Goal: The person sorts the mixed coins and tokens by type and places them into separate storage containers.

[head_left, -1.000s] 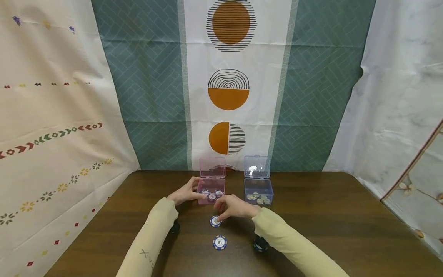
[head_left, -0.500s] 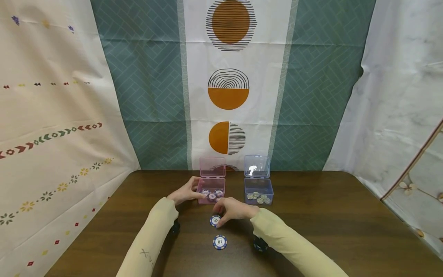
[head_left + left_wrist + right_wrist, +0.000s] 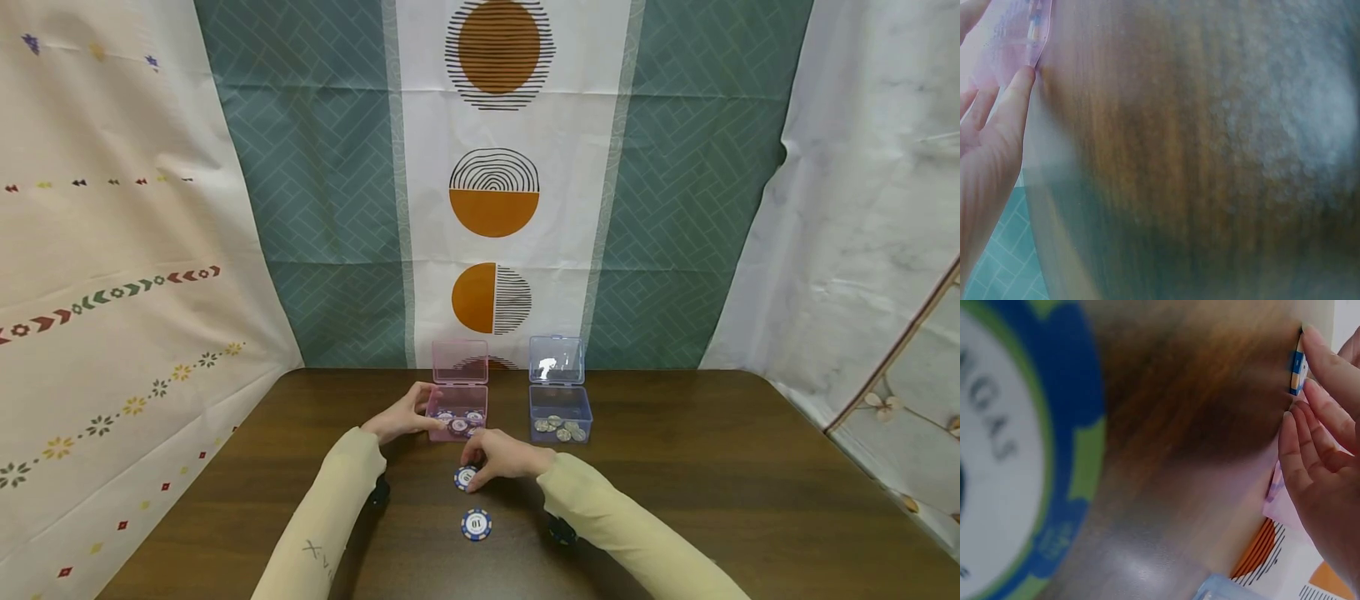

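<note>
Blue-and-white round poker chip (image 3: 462, 477), marked 10, face up at the dark brown wooden worktop (image 3: 675, 467), just in front of an open pink clear-plastic box (image 3: 465, 397). Pinched by opposite edges between thumb and forefinger of the bare right hand (image 3: 513, 457); whether flat on the worktop or slightly raised, impossible to tell. Probably light, stiff and hard to break, with smooth, somewhat slippery faces; best taken by the rim at opposite points, with one edge tipped up first, being too thin for an easy grip from flat. Round, hence without long axis or pointing end; thin rim almost edge-on in the right wrist view, printed number askew in the head view. Nearer the body, well clear of both hands, a second blue-and-white poker chip (image 3: 476, 525), flat, number seemingly upside down. At the pink box's left side, bare left hand (image 3: 405, 417), gripping with thumb at the front and other fingers round the side wall. Inside, several similar chips (image 3: 459, 426). To the right, an open blue clear-plastic box (image 3: 561, 400) with pale, coin-like discs (image 3: 564, 435).
</note>
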`<action>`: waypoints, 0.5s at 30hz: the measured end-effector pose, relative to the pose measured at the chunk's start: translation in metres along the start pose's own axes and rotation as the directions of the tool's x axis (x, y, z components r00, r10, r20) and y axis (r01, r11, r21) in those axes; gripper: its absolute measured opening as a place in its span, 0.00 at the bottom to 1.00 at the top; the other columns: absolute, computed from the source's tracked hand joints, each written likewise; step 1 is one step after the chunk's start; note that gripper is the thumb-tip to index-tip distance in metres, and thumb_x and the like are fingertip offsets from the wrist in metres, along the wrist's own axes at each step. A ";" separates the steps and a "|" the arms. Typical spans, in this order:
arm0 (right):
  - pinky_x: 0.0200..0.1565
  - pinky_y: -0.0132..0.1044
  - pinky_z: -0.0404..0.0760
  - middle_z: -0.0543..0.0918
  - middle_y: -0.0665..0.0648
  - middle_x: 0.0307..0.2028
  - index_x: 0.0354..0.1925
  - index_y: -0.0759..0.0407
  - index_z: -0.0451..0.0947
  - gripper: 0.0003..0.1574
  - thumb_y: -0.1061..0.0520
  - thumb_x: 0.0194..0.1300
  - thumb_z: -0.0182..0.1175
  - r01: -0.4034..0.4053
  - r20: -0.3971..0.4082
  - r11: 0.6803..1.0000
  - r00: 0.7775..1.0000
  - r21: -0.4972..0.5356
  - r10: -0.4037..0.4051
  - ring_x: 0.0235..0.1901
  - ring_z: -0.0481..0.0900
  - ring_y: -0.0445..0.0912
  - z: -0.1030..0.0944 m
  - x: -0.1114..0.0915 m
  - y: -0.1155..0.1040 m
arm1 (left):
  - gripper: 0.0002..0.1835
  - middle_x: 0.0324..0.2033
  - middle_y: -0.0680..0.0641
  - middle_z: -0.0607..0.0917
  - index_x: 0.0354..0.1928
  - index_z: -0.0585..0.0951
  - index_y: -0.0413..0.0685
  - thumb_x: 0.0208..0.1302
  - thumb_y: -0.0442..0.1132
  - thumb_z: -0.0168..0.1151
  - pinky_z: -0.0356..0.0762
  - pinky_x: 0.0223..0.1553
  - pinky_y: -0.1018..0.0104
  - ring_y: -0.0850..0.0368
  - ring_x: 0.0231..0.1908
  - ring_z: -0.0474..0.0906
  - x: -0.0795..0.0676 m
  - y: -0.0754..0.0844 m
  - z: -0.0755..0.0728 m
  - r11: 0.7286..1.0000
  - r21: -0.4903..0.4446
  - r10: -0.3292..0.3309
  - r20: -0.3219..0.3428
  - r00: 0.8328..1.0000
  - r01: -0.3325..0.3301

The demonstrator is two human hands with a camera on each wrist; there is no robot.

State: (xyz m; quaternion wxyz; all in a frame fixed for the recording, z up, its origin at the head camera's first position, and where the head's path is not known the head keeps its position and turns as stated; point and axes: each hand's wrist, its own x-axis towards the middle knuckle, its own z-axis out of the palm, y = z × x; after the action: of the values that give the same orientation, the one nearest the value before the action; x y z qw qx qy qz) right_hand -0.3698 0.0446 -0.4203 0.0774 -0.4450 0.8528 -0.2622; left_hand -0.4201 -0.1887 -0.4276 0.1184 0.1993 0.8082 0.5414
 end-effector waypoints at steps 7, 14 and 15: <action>0.34 0.26 0.71 0.73 0.48 0.30 0.33 0.59 0.78 0.16 0.55 0.46 0.72 0.010 -0.005 1.000 1.000 -0.017 -0.011 0.31 0.72 0.39 0.002 0.000 0.002 | 0.37 0.63 0.39 0.56 0.60 0.54 0.44 0.54 0.36 0.65 0.55 0.54 0.41 0.40 0.63 0.48 0.001 0.000 -0.001 1.000 0.018 -0.003 -0.010 1.000 0.003; 0.31 0.24 0.72 0.75 0.43 0.27 0.34 0.59 0.78 0.15 0.54 0.49 0.70 0.003 0.032 1.000 0.999 -0.018 -0.003 0.27 0.73 0.36 0.001 0.001 0.001 | 0.38 0.63 0.37 0.56 0.60 0.53 0.43 0.54 0.38 0.66 0.57 0.53 0.41 0.38 0.62 0.50 0.001 -0.001 -0.001 1.000 0.020 0.003 -0.005 1.000 -0.003; 0.30 0.24 0.72 0.75 0.43 0.26 0.34 0.59 0.78 0.15 0.54 0.48 0.70 0.002 0.035 1.000 0.999 -0.021 -0.001 0.26 0.73 0.35 0.001 0.001 0.000 | 0.38 0.63 0.37 0.56 0.61 0.53 0.43 0.53 0.38 0.66 0.57 0.53 0.41 0.39 0.62 0.50 0.001 -0.002 -0.001 1.000 0.022 -0.001 -0.005 1.000 0.001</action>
State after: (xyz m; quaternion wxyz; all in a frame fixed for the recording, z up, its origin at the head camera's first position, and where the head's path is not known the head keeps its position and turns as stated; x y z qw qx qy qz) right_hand -0.3700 0.0431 -0.4210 0.0875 -0.4508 0.8537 -0.2455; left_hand -0.4219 -0.1891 -0.4289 0.1145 0.1990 0.8143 0.5331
